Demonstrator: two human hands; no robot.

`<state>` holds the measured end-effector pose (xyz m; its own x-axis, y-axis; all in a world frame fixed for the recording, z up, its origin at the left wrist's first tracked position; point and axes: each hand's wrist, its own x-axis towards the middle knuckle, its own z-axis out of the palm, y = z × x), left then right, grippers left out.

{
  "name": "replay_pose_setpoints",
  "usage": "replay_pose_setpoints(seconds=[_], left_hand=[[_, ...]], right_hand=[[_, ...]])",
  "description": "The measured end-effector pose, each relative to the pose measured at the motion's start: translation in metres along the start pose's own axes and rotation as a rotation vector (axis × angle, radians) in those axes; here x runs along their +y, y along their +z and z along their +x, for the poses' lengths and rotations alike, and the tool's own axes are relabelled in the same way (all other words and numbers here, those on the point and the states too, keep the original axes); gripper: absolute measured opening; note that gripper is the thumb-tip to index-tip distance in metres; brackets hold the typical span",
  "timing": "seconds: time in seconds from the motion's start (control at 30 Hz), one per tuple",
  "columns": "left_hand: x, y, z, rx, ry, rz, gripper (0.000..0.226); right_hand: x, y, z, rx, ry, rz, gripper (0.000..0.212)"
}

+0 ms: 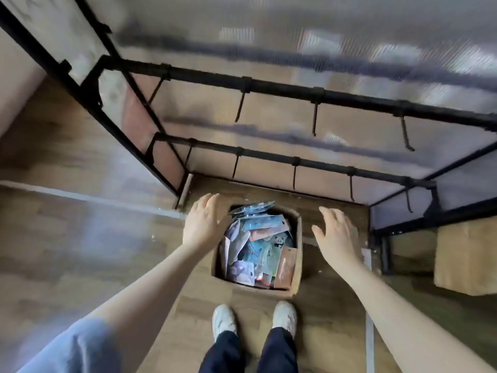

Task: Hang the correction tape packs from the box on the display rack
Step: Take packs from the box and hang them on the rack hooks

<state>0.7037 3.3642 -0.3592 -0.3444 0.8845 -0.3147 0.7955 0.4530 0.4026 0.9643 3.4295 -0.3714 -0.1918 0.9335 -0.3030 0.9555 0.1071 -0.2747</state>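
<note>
An open cardboard box (298,254) stands on the wooden floor just ahead of my feet. It is filled with several correction tape packs (255,246) in blue, pink and white wrappers, lying jumbled. My left hand (203,224) hovers over the box's left edge, fingers apart and holding nothing. My right hand (336,232) hovers to the right of the box, open and holding nothing. Behind the box rises the black display rack (317,94), with two horizontal bars carrying bare hooks (314,119).
The rack's lower bar (295,161) has several bare hooks just above the box. A translucent panel backs the rack. A second cardboard box (465,257) sits on the floor at the right. My two white shoes (224,320) stand close behind the open box.
</note>
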Motion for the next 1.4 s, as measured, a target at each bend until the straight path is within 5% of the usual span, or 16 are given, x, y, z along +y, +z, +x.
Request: replay_pose_setpoints(seconds=[0.17, 0.33, 0.57, 1.03, 1.4], left_hand=[[-0.019, 0.074, -0.011, -0.081, -0.093, -0.037, 0.097], [-0.061, 0.139, -0.011, -0.218, -0.105, 0.036, 0.055], [-0.096, 0.205, -0.012, -0.344, -0.099, 0.095, 0.068], [-0.108, 0.308, 0.034, -0.612, 0.199, 0.349, 0.088], [-0.127, 0.343, 0.049, -0.677, 0.227, 0.455, 0.097]], right_hand=[[0.033, 0.072, -0.003, -0.150, 0.013, -0.031, 0.053], [0.061, 0.129, 0.003, -0.267, 0.030, -0.066, 0.057], [0.077, 0.184, 0.014, -0.387, 0.018, -0.127, 0.056], [0.101, 0.260, 0.045, -0.489, -0.010, -0.164, 0.058], [0.112, 0.288, 0.049, -0.496, -0.039, -0.180, 0.061]])
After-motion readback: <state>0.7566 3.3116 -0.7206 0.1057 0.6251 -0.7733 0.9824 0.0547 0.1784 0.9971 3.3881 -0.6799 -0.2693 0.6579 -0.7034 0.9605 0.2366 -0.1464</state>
